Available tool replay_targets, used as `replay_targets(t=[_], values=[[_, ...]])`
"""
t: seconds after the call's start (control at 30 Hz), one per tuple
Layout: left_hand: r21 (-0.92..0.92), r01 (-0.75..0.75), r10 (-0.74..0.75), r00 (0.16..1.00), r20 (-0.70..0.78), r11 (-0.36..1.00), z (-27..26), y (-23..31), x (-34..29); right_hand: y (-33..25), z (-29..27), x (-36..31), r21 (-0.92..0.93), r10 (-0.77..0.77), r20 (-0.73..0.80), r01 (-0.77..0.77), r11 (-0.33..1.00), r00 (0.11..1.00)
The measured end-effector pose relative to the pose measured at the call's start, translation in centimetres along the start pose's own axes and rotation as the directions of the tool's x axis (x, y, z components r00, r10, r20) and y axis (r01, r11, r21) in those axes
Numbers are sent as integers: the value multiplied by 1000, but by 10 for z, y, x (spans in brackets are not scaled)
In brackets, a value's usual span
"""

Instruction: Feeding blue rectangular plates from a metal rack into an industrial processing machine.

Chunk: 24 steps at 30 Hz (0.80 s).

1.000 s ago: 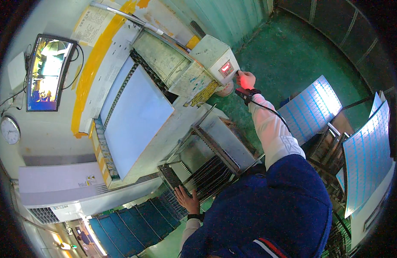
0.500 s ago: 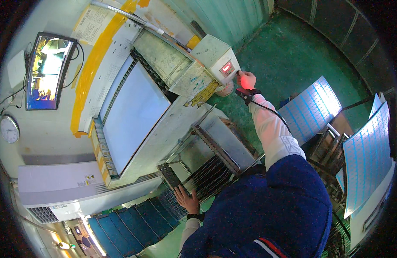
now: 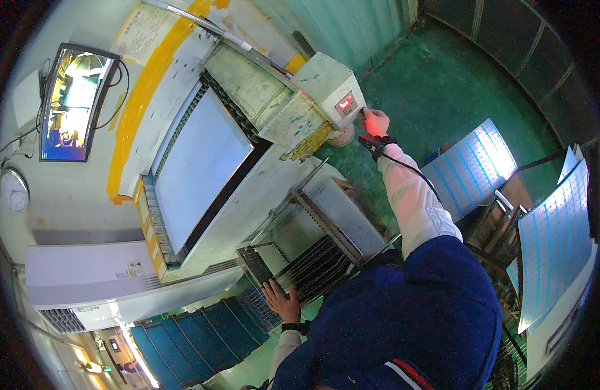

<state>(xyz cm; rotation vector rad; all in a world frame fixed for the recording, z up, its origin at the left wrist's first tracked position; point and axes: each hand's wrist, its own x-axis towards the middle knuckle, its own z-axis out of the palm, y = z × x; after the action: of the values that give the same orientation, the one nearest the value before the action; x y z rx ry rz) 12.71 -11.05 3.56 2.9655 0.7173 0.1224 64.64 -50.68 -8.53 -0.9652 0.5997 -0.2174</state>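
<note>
My right hand reaches to the front of a pale control box with a lit red display. Its fingers are pinched on a small dark knob at the box's lower right, mostly covered by the fingertips. My left hand is open, fingers spread, resting against the end of a slotted metal rack. A large smooth pale sheet lies on the conveyor bed of the machine, left of the control box.
Patterned panels with blue stripes stand on a metal frame at the right. A blue slatted rack is at the lower left. On the wall are a monitor and a clock. Green floor lies beyond my right arm.
The pale sheet has slid leftward on the machine bed, widening the dark gap along its near right edge. My hands keep their places; the view has shifted slightly.
</note>
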Motion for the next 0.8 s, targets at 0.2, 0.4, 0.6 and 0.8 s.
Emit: replay_targets(t=[0.2, 0.4, 0.6, 0.8], values=[[5, -1, 1, 1000, -1, 1000, 2, -4, -3, -3, 7, -12, -30, -19, -51, 17, 999, 999], [0, 6, -6, 1000, 10, 1000, 0, -1, -2, -6, 4, -11, 29, 34, 13, -34, 999, 999], [-9, -6, 6, 1000, 8, 1000, 0, 0, -1, -6, 3, -9, -39, 13, -30, -15, 999, 999], [-5, 33, -33, 999, 36, 999, -5, 2, -2, 6, 3, -1, -30, 2, -22, -3, 1000, 1000]])
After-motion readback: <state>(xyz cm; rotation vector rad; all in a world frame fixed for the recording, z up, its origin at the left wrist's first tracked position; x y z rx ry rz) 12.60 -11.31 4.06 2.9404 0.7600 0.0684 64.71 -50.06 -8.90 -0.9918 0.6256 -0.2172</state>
